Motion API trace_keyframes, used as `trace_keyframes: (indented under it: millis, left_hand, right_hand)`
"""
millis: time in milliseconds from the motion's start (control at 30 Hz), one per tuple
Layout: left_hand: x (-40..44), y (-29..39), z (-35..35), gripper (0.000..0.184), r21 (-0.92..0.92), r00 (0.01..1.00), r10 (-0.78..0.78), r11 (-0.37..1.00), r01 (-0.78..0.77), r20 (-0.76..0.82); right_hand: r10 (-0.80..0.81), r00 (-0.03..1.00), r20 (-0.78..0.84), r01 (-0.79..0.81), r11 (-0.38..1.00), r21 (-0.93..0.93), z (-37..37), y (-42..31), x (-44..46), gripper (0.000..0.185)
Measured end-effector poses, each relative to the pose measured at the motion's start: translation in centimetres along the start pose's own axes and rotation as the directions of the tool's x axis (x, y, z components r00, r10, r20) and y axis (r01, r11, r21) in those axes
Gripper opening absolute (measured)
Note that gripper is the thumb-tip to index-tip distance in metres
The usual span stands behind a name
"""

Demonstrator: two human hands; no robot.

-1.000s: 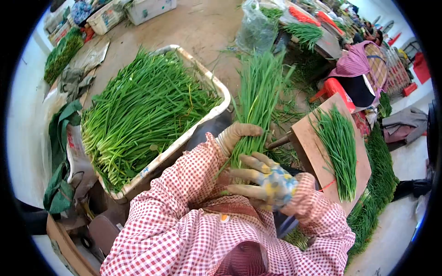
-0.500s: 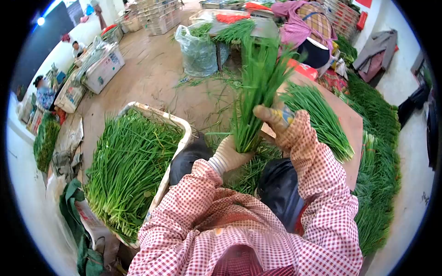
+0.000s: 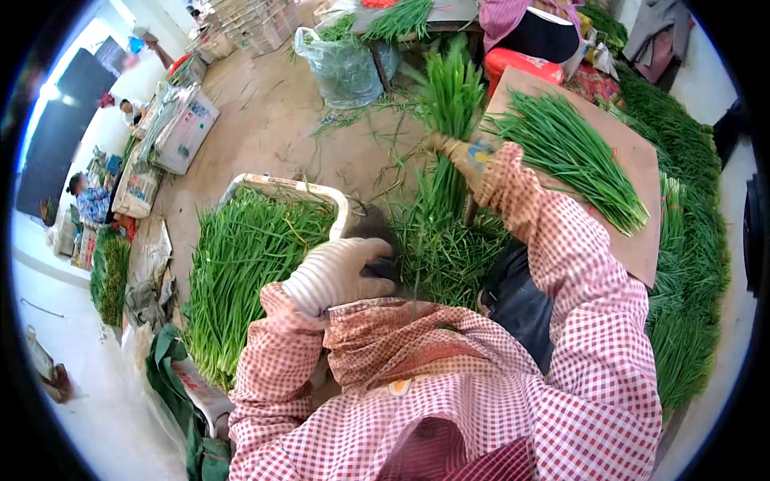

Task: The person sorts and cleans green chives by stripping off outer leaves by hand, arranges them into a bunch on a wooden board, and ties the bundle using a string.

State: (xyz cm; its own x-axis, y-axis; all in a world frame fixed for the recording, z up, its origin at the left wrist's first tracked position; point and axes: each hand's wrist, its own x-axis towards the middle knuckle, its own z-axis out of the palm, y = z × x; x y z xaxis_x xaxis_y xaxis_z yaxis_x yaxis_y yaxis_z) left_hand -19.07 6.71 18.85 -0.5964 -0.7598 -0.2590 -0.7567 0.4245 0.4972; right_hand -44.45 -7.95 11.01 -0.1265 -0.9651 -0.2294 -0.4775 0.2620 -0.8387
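My right hand (image 3: 464, 157), in a worn work glove, is closed round a bunch of garlic chives (image 3: 451, 100). The leaves point away from me and the lower stalks hang over loose greens. Apart from that bunch, my left hand (image 3: 345, 272), in a pale knitted glove, is by my dark-trousered knee. Its thumb and fingers are spread, and no chives show between them. To its left, a white crate (image 3: 343, 210) holds a heap of chives (image 3: 257, 272). On the right, more chives (image 3: 573, 152) lie across a brown board (image 3: 618, 260).
Loose greens (image 3: 449, 248) cover the floor between my legs. Bundled chives (image 3: 682, 321) line the right wall. Ahead are a clear plastic bag (image 3: 345, 76) and a low table with greens. Crates (image 3: 184, 132) and seated people are at the far left.
My left hand has come off the bunch and moved left and nearer to me, to my knee. My right hand still grips the bunch, now lower and slightly left. The view has shifted.
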Motion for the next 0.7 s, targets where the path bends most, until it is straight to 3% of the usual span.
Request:
trace_keyframes:
  millis: [33,67,100,133,167,200,267,300,333,367,400,433,467,500,533,567,600,633,667,700]
  left_hand:
    - [-0.2,0.4,0.1,0.046,-0.298,0.994,0.038,0.955,-0.006,0.103]
    - [-0.3,1.0,0.5,0.043,-0.570,0.977,0.108,0.821,0.017,0.185]
    - [0.1,1.1,1.4,0.040,-0.759,0.954,0.171,0.646,0.079,0.245]
    - [0.9,1.1,2.6,0.038,-0.886,0.926,0.249,0.437,0.154,0.284]
    - [1.5,1.2,4.5,0.044,-0.955,0.965,0.166,0.250,0.160,0.205]
    - [2.7,0.8,6.3,0.054,-0.994,0.970,0.218,0.024,0.108,0.111]
    - [5.1,1.3,8.9,0.062,-0.877,0.986,0.150,-0.461,0.132,0.069]
    - [6.1,1.1,10.1,0.062,-0.873,0.985,0.153,-0.468,0.137,0.073]
    - [7.3,0.7,11.1,0.063,-0.813,0.989,0.139,-0.581,0.036,-0.056]
    - [7.7,1.0,11.7,0.063,-0.775,0.985,0.124,-0.632,-0.014,-0.120]
    - [8.1,1.3,12.3,0.064,-0.731,0.977,0.109,-0.680,-0.061,-0.183]
    - [7.8,1.9,13.1,0.058,-0.781,0.971,-0.092,-0.581,-0.231,-0.219]
    - [7.5,2.1,13.5,0.053,-0.817,0.919,-0.289,-0.437,-0.376,-0.269]
    - [8.9,0.1,11.7,0.043,-0.718,0.985,-0.137,-0.695,-0.023,0.100]
    - [8.2,-1.2,11.0,0.043,-0.729,0.983,-0.148,-0.685,-0.025,0.105]
    - [7.5,-2.3,10.4,0.041,-0.855,0.986,-0.119,-0.518,0.036,0.114]
    - [6.7,-1.4,9.2,0.044,-0.960,0.977,-0.198,-0.280,0.024,0.082]
    - [5.8,-0.4,8.0,0.047,-0.999,0.960,-0.275,-0.025,0.044,0.049]
    - [4.9,-0.1,6.8,0.048,-0.987,0.978,-0.209,0.160,0.014,-0.020]
    - [4.0,-0.9,6.2,0.049,-0.967,0.986,-0.166,0.245,0.071,0.030]
  right_hand:
    - [-0.150,0.988,-0.032,0.152,0.987,0.061,0.5,1.0,1.3,0.040]
    - [-0.291,0.954,-0.077,0.298,0.947,0.116,0.6,1.5,2.3,0.044]
    - [-0.126,0.990,-0.063,0.136,0.976,0.170,-0.3,0.8,3.4,0.041]
    - [-0.062,0.996,-0.068,0.086,0.891,0.446,0.0,0.0,1.0,0.039]
    - [0.003,0.997,-0.072,0.047,0.726,0.686,0.2,-0.8,-1.5,0.037]
    - [-0.484,0.859,0.168,-0.128,0.115,0.985,2.6,1.7,0.5,0.039]
    - [-0.550,0.834,0.036,-0.199,-0.241,0.950,3.2,1.1,-5.4,0.045]
    - [-0.545,0.834,-0.084,-0.198,-0.438,0.877,4.5,0.5,-9.0,0.049]
    - [-0.529,0.821,-0.215,-0.191,-0.610,0.769,6.5,0.2,-12.1,0.052]
    - [-0.522,0.795,-0.309,-0.180,-0.690,0.701,8.4,0.1,-14.4,0.056]
    - [-0.642,0.725,-0.252,0.005,-0.361,0.933,9.0,1.5,-15.3,0.049]
    - [-0.747,0.637,-0.190,0.274,-0.011,0.962,9.5,3.0,-16.2,0.043]
    - [-0.749,0.663,-0.005,0.514,0.449,0.731,7.5,4.6,-17.2,0.039]
    - [-0.725,0.665,0.179,0.684,0.688,0.244,5.4,6.0,-18.2,0.035]
    - [-0.697,0.695,0.178,0.559,0.679,0.475,4.7,6.5,-19.0,0.035]
    - [-0.666,0.721,0.189,0.397,0.621,0.676,4.3,7.1,-19.6,0.037]
    - [-0.637,0.741,0.212,0.209,0.519,0.829,3.9,7.8,-20.1,0.040]
    - [-0.458,0.843,0.281,-0.017,0.499,0.867,4.2,8.3,-19.6,0.042]
    - [-0.254,0.910,0.328,-0.108,0.617,0.779,4.0,8.9,-19.3,0.047]
    - [-0.220,0.885,0.410,-0.260,0.496,0.828,4.4,8.5,-19.2,0.052]
